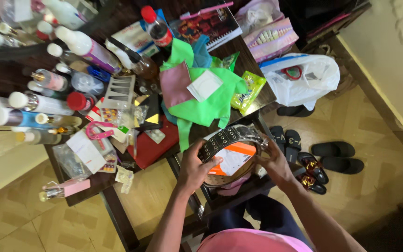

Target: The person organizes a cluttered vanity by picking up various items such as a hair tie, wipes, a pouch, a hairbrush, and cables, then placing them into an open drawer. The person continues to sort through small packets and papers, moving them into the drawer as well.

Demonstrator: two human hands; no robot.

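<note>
Studded black belt [229, 138], curled into a loop, sat at six o'clock of the cluttered table [117, 21], its long axis running nine to three o'clock. Left hand [193, 169] clasped its near end; right hand [272, 161] gripped the far end.

Bottles [47, 100] crowd the dark table's [253, 100] left side — a green cloth [211, 100] lies beside them, a white plastic bag [304, 79] hangs off its corner. Black sandals [336, 156] sit on the floor.

Green snack packet [247, 91] — beside white plastic bag [304, 79] — table's edge.
</note>
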